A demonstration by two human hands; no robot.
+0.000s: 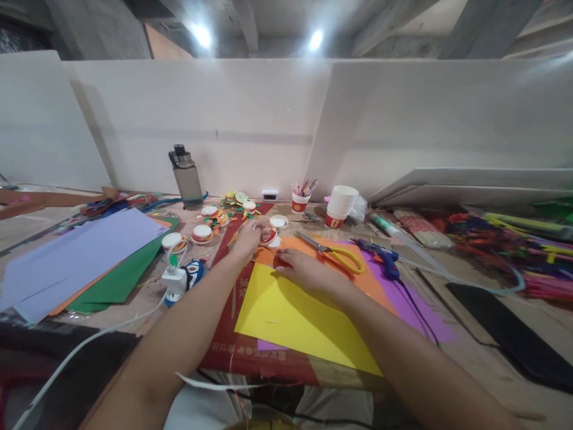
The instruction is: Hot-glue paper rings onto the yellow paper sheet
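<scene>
The desk [147, 285] is carrying a red board [226, 319] showing pale Chinese characters, mostly too blurred to read. A yellow sheet [299, 316] is lying on it. The right hand [298, 266] is hovering over or resting on the sheet's far edge, fingers slightly apart. The left hand [256, 234] is clamping its fingers on a small red-and-white round piece [271, 237], left of orange-handled scissors [330, 251] and stacked cups [341, 206] bearing an illegible gold-on-red mark.
</scene>
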